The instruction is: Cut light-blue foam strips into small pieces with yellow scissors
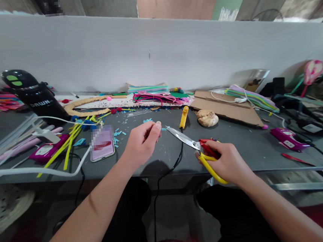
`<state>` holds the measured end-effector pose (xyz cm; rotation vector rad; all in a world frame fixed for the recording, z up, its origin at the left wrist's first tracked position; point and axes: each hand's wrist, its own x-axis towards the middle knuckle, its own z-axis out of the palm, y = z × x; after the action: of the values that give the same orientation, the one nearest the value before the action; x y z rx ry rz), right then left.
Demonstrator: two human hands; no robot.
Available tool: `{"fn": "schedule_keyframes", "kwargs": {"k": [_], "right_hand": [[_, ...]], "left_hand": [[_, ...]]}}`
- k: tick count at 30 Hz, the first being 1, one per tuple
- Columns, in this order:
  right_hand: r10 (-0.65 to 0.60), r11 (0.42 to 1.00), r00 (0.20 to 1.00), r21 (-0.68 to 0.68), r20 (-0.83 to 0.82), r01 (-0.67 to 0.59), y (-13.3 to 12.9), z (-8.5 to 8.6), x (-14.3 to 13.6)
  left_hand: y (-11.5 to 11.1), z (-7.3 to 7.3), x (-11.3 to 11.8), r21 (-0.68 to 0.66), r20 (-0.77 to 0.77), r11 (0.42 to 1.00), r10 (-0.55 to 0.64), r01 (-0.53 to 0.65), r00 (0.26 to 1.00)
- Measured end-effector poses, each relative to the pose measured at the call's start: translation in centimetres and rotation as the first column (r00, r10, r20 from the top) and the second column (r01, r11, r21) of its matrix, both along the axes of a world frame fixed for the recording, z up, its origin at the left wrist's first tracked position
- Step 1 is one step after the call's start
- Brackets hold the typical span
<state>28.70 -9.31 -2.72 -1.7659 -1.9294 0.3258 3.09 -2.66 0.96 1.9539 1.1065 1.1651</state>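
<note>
My left hand (pixel 142 142) is closed in a pinch over the middle of the desk. A small light-blue strip (pixel 163 129) sticks out from its fingertips; how much of it the fingers hide I cannot tell. My right hand (pixel 224 160) grips scissors (pixel 181 137) by their red and yellow handles. The blades look nearly together and point left, their tips close to the strip. On the desk behind and left of my left hand lie light-blue cut pieces (pixel 117 136).
A phone (pixel 103 150) lies left, beside a white cable and yellow pipe cleaners (pixel 67 144). Behind stand a black bottle (pixel 39 96) and bundled pink pipe cleaners (pixel 159 97). A yellow-handled tool (pixel 183 117), a tan lump (pixel 207 117) and cardboard (pixel 225 106) are beyond the scissors.
</note>
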Motion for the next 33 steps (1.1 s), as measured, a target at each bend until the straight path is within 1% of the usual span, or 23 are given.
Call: {"fn": "schedule_keyframes", "kwargs": {"k": [8,13,19,24,28,33], "right_hand": [[0.003,1.000,1.000,-0.004,0.025,-0.003,0.02,0.40,-0.17],[-0.006,1.000,0.999,-0.010,0.048,0.006,0.18,0.47,-0.21],[-0.008,1.000,0.999,-0.011,0.034,0.008,0.10,0.63,-0.33],[-0.027,1.000,1.000,-0.008,0.004,0.027,0.12,0.29,-0.16],[-0.009,1.000,1.000,-0.017,-0.011,0.009,0.13,-0.08,0.10],[-0.003,1.000,1.000,-0.023,-0.015,0.003,0.05,-0.04,0.21]], "left_hand": [[0.24,-0.23,0.01,-0.002,0.012,1.000,-0.001,0.001,1.000],[0.20,-0.13,0.00,0.007,0.019,1.000,-0.010,0.009,1.000],[0.12,0.02,0.04,-0.001,0.013,1.000,-0.014,0.014,1.000],[0.11,-0.09,-0.01,0.001,0.018,1.000,-0.017,0.017,1.000],[0.19,-0.25,-0.16,0.033,0.038,0.999,-0.028,0.026,0.999],[0.27,-0.26,-0.24,0.050,0.019,0.998,-0.023,0.022,1.000]]}}
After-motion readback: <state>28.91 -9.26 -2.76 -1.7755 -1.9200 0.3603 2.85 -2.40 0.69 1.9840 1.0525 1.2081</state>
